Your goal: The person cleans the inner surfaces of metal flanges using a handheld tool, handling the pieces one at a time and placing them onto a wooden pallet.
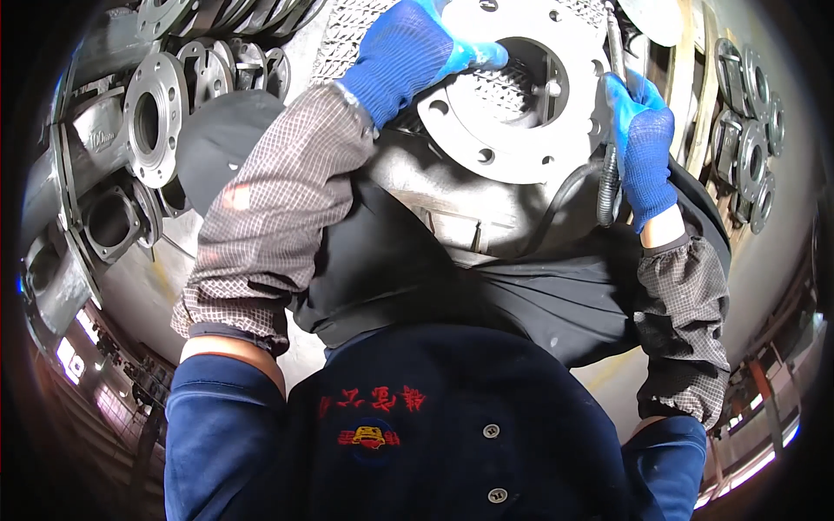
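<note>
My left hand, in a blue glove, grips the upper left side of a pale metal pipe flange. One digit reaches over the face to the edge of the round bore; its other fingers are partly hidden. Bolt holes ring the flange, and mesh shows through the bore. At the flange's right side, my right hand, also gloved in blue, is closed round a slim rod-shaped tool. A coiled spring sleeve hangs from the tool's lower end. The tool's exact kind cannot be made out.
Several grey flanged castings are stacked at the left. More flanged parts lie at the right by wooden slats. A dark hose curves below the flange, above my legs. A round dark seat-like thing is beside my left arm.
</note>
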`<action>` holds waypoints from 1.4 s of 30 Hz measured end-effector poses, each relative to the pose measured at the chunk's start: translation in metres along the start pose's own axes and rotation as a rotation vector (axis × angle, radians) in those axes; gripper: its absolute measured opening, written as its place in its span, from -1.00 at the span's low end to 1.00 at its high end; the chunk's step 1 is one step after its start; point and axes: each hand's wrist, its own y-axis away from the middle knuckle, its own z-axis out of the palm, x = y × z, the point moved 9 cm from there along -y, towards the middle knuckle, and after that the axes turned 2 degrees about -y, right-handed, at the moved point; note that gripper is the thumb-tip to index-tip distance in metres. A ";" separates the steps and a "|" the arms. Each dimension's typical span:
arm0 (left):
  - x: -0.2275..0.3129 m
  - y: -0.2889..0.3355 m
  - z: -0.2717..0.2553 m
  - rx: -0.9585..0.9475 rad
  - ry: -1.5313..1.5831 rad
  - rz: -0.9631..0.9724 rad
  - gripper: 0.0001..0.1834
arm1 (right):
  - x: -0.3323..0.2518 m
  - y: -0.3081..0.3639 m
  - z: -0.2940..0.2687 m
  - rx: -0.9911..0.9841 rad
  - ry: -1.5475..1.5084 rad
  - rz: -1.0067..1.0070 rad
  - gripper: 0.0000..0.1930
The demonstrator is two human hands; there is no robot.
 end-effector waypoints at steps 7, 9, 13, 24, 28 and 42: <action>-0.018 0.056 -0.094 0.404 0.058 0.060 -0.60 | -0.046 -0.015 0.076 -0.129 -0.096 -0.071 -0.64; 0.000 0.070 -0.121 0.477 -0.154 0.043 -0.73 | -0.046 -0.022 0.103 -0.157 -0.237 -0.054 -0.61; 0.030 0.091 -0.136 0.595 -0.046 0.072 -0.79 | -0.051 -0.017 0.152 -0.349 -0.387 0.066 -0.65; 0.066 0.089 -0.125 0.600 -0.025 0.145 -0.82 | -0.121 0.014 0.050 -0.554 -0.112 -0.104 -0.49; 0.059 0.084 -0.123 0.650 -0.032 0.318 -0.78 | -0.117 0.041 0.067 -0.992 0.040 0.112 -0.52; 0.061 0.084 -0.121 0.675 -0.034 0.289 -0.77 | -0.135 0.027 0.141 -1.293 0.521 -0.107 -0.66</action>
